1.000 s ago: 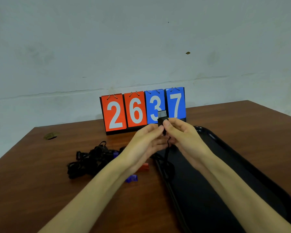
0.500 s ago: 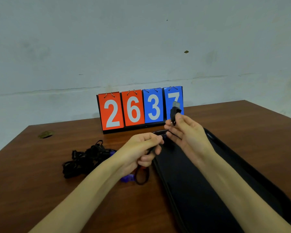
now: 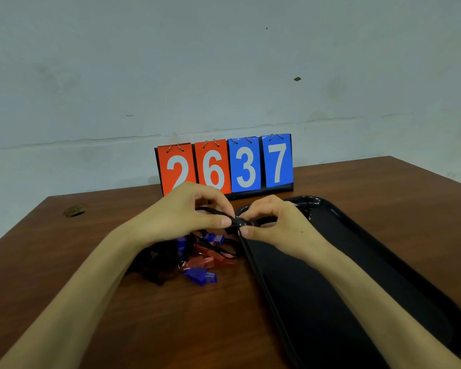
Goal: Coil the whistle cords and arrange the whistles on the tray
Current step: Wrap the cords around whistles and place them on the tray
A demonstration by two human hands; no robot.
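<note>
My left hand [image 3: 194, 214] and my right hand [image 3: 274, 222] meet above the tray's left rim, both pinching a black whistle cord [image 3: 237, 222] between thumb and fingers. Loops of the cord show on either side of the pinch; its whistle is hidden by my fingers. Below my left hand lies a heap of whistles on the table: blue whistles [image 3: 201, 276], red whistles [image 3: 205, 259] and tangled black cords [image 3: 157, 265]. The black tray [image 3: 362, 235] lies to the right, partly under my right forearm.
A flip scoreboard [image 3: 224, 166] reading 2637 stands at the back of the brown wooden table [image 3: 64, 275], against a pale wall. A cable hole [image 3: 73, 211] sits at the table's back left. The table's right edge runs past the tray.
My hands, apart half a second ago with the right one holding the whistle up, have come together low over the tray rim. The cord is now gathered between both hands.
</note>
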